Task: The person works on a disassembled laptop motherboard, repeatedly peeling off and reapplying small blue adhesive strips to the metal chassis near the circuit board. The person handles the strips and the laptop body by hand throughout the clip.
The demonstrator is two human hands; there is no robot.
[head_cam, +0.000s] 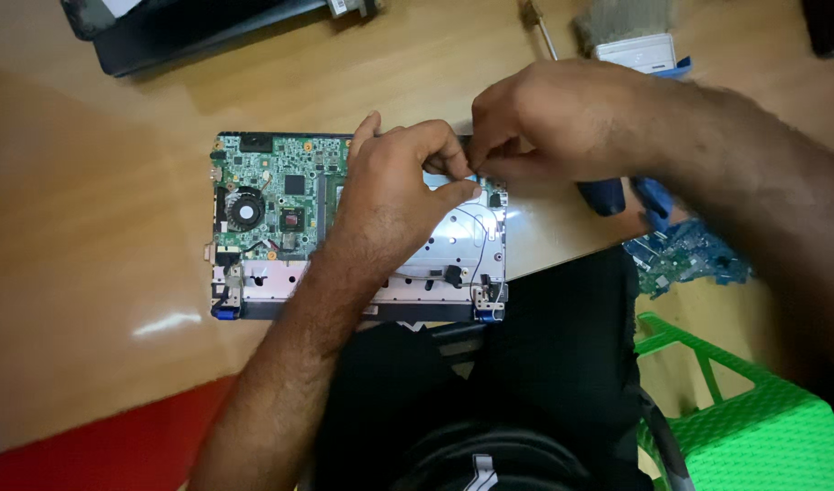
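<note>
Now the opened laptop base (358,232) lies flat on the wooden desk (90,227), its green circuit board (276,195) exposed. Both hands meet over its far right corner: the left hand (394,186) and right hand (544,118) have fingers pinched together, though what they grip is hidden.

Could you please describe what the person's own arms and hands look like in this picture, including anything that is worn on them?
Both arms are bare: no sleeves, gloves, watch or bracelets show. The left hand and right hand carry no rings that can be seen. Both forearms are hairy, with hair reaching onto the backs of the hands. The right forearm is blurred at the picture's edge, so fine detail there cannot be told.
</note>
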